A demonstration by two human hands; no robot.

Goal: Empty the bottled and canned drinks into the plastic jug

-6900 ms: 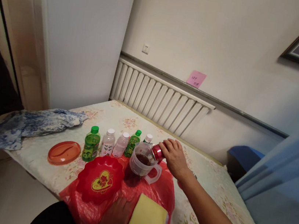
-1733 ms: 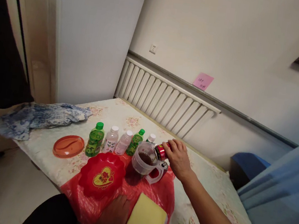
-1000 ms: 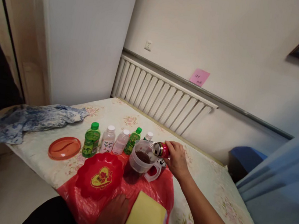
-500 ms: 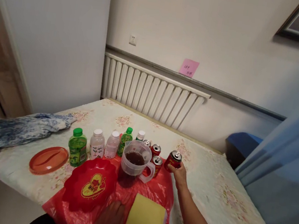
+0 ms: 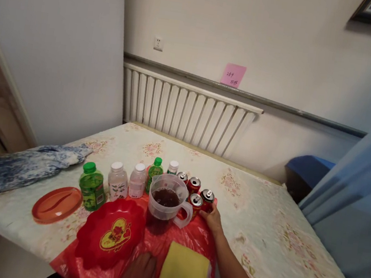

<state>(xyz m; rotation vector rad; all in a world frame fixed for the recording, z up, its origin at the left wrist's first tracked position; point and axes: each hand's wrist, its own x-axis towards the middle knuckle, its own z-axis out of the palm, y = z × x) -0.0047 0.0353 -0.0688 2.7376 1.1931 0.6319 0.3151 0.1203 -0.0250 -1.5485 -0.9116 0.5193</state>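
My right hand (image 5: pixel 211 217) is wrapped round a dark red drink can (image 5: pixel 207 198), which stands upright beside another red can (image 5: pixel 195 203). Two more cans, a red one (image 5: pixel 194 184) and a partly hidden one (image 5: pixel 182 176), stand just behind. Left of the cans is a clear plastic jug (image 5: pixel 165 205) of dark brown liquid, its handle towards them. My left hand (image 5: pixel 138 274) rests low on the red plastic sheet (image 5: pixel 189 236), between a red scalloped plate (image 5: pixel 94 236) and a folded yellow cloth (image 5: pixel 183 274). Its fingers are in shadow and partly hidden.
Green-capped bottles (image 5: pixel 91 188) and white-capped bottles (image 5: pixel 117 182) line up left of the jug. An orange lid (image 5: pixel 57 204) and a blue-white patterned cloth (image 5: pixel 29 167) lie further left on the flowered tablecloth (image 5: pixel 263 223). A radiator (image 5: pixel 189 112) runs behind the table.
My right hand has brought the dark red can left, up beside the other cans. My left hand stays low on the red sheet. The view has shifted slightly.
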